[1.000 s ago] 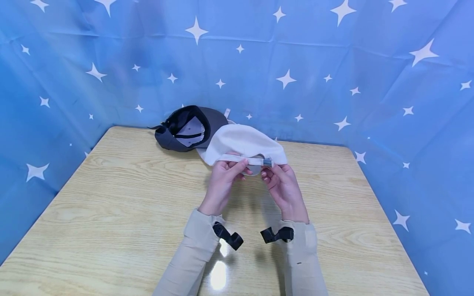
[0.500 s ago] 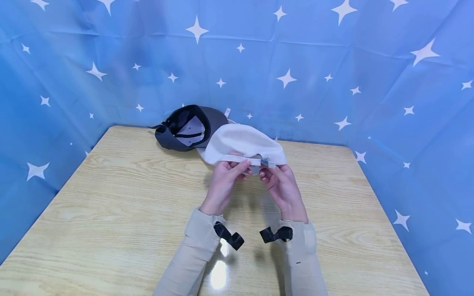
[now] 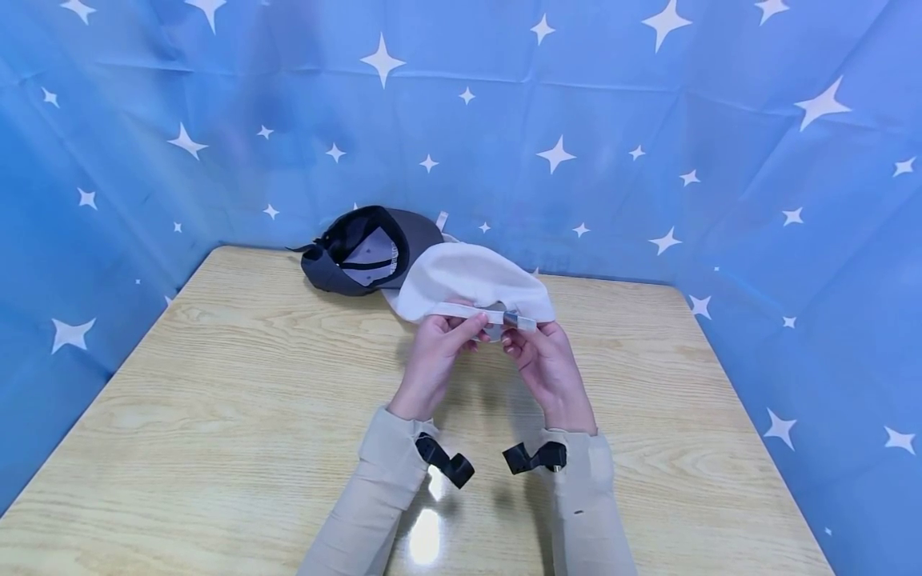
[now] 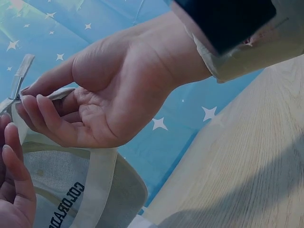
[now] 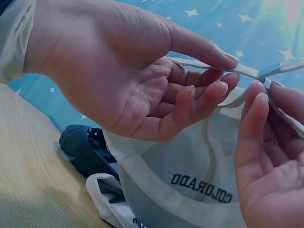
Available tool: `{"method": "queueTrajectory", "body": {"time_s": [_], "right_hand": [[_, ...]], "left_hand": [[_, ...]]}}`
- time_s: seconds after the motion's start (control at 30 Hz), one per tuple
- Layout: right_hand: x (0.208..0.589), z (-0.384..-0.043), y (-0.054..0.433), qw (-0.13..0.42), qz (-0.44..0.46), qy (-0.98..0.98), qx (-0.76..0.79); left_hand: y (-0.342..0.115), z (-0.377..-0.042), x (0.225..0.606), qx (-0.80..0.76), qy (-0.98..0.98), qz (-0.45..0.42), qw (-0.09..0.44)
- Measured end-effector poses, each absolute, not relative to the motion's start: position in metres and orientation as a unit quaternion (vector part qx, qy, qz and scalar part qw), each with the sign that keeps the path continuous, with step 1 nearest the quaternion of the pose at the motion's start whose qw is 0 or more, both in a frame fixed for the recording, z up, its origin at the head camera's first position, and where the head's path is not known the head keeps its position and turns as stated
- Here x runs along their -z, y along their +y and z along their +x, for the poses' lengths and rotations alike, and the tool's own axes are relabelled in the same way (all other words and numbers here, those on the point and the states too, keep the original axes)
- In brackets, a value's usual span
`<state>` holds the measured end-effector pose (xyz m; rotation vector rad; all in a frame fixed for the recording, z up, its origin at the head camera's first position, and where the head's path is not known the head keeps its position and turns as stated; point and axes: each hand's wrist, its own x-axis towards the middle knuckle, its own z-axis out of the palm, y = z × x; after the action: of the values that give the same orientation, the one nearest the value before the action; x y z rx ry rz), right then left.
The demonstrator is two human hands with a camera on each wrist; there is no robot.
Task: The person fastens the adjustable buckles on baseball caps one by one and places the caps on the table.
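A white baseball cap [image 3: 475,276] is held back side toward me, its strap [image 3: 493,317] stretched between both hands. My left hand [image 3: 434,348] pinches the strap between thumb and fingers; in the right wrist view the left hand [image 5: 123,71] shows palm on. My right hand [image 3: 547,360] pinches the strap at the metal buckle [image 3: 511,318], and a short strap tail [image 3: 527,323] sticks out past the buckle. In the left wrist view the right hand [image 4: 128,85] fills the middle. Dark COLORADO lettering [image 5: 202,188] shows inside the cap.
Just behind and left of the white cap, a dark grey cap [image 3: 418,236] lies on its side with its opening facing me. Another pale cap partly shows [image 5: 102,187] near it. A wooden table [image 3: 216,416] lies below, with a blue starred cloth [image 3: 490,120] behind.
The buckle has shifted slightly left along the strap, and the tail past it sticks out more. My right hand has drifted a little left; the left hand has hardly moved.
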<state>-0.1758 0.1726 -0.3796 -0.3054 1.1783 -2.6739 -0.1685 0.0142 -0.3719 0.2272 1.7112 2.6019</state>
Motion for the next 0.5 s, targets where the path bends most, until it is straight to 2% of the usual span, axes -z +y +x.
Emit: {"method": "queueTrajectory", "body": {"time_s": [0.5], "right_hand": [[0.3817, -0.1772, 0.1719, 0.103, -0.110, 0.395, 0.906]], "left_hand": [[0.0143, -0.1683, 0.3717, -0.821, 0.566, 0.071, 0.013]]}}
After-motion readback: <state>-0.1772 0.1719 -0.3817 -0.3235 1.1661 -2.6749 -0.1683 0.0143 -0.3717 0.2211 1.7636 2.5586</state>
